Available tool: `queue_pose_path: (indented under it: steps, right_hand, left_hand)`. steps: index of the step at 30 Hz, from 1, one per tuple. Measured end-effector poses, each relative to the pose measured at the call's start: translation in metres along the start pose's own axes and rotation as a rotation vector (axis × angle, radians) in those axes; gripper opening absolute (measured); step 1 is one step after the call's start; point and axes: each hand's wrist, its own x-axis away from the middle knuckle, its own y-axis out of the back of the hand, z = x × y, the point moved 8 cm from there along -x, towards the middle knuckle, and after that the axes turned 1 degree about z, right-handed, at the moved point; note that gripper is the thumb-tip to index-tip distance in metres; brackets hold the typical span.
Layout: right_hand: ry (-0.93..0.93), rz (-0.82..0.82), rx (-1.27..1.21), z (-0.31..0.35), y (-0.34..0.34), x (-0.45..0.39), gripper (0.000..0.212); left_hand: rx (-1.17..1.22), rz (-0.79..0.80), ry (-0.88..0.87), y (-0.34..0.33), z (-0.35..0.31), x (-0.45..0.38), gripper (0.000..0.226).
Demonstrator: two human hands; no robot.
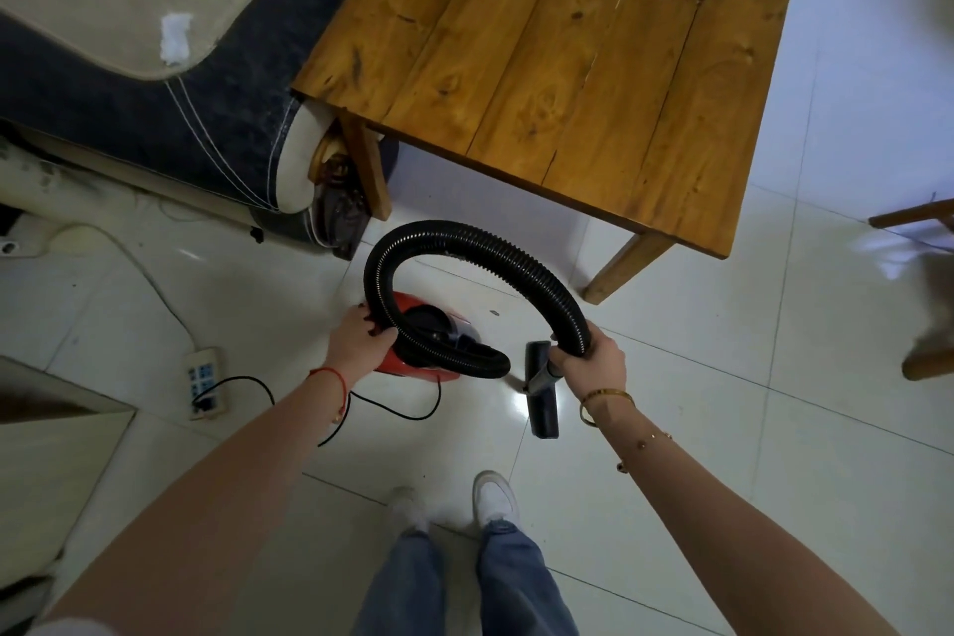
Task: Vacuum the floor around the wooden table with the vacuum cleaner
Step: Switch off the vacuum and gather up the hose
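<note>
A white tiled floor point(722, 429) fills my view, and on it stand one sofa point(155, 83) at the left and one wooden table point(557, 47), its plank surface bare, with two of its legs showing, one near the sofa and one toward my right; between the table and my feet sits one red vacuum cleaner point(413, 367), its body on the tiles just in front of me; one black ribbed hose point(464, 243) rises from the body, arches toward the table and drops to my right; my left hand point(361, 341) rests on the red body where the hose loops past, fingers curled around its top edge; my right hand point(593, 356) grips the lower end of the hose where it meets the tube, fingers wrapped narrow round it; below that hand one dark floor nozzle point(542, 403) lies on the tiles, beside the vacuum body; one black power cord point(392, 408) trails from the body leftward to one power strip point(204, 382) on the floor; my two white shoes point(493, 498) stand at the bottom, under two blue trouser legs; one red string circles my left wrist, two gold bracelets my right arm.
</note>
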Motion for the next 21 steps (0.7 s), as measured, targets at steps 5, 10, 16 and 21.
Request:
queue_pose_path:
  steps: [5, 10, 16, 21]
  right_hand:
    - [0.024, -0.057, 0.027, 0.008, -0.015, 0.001, 0.027]
    - [0.129, -0.160, 0.094, 0.019, -0.031, 0.003, 0.021]
    - [0.297, -0.249, 0.094, 0.019, -0.055, -0.001, 0.030]
    - [0.376, -0.099, -0.072, 0.006, -0.088, -0.009, 0.061]
  left_hand:
    - [0.140, 0.091, 0.091, -0.025, 0.021, -0.004, 0.040]
    - [0.153, 0.161, 0.051, -0.055, 0.046, -0.033, 0.035]
    - [0.495, 0.144, 0.051, -0.084, 0.067, -0.054, 0.032]
    - [0.570, 0.109, -0.056, -0.095, 0.072, -0.057, 0.039]
